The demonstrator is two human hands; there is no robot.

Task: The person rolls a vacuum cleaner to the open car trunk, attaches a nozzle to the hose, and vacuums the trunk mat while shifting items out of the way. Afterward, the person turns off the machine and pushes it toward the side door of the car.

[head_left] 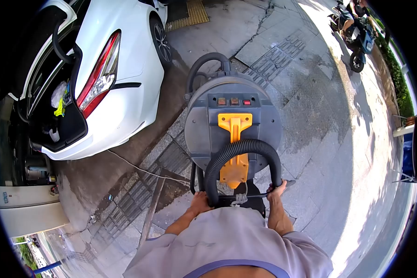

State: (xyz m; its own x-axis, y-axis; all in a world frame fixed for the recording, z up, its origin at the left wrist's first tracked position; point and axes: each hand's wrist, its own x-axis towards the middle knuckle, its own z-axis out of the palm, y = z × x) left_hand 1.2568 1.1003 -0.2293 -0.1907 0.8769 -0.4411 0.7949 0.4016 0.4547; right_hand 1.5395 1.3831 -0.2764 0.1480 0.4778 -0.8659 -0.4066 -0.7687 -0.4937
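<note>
A large grey vacuum cleaner (204, 116) with a round top stands right in front of my body. Its top carries a yellow bracket (235, 127) and a row of small switches (234, 101). A thick black ribbed hose (243, 147) arches over the near side. My left hand (200, 203) is closed on the left part of the push handle, beside the hose's lower end; some of its fingers are hidden. On the other side my right hand (277, 190) wraps round the right end of the handle (255, 195), close to the hose. A cord is knotted at the handle's middle.
To the left stands a white car (125, 97) with its trunk (60, 134) raised and items inside. A thin cable (143, 171) crosses the paving from the car's side toward the machine. A person on a scooter (359, 41) is at the far right, near a hedge (398, 83).
</note>
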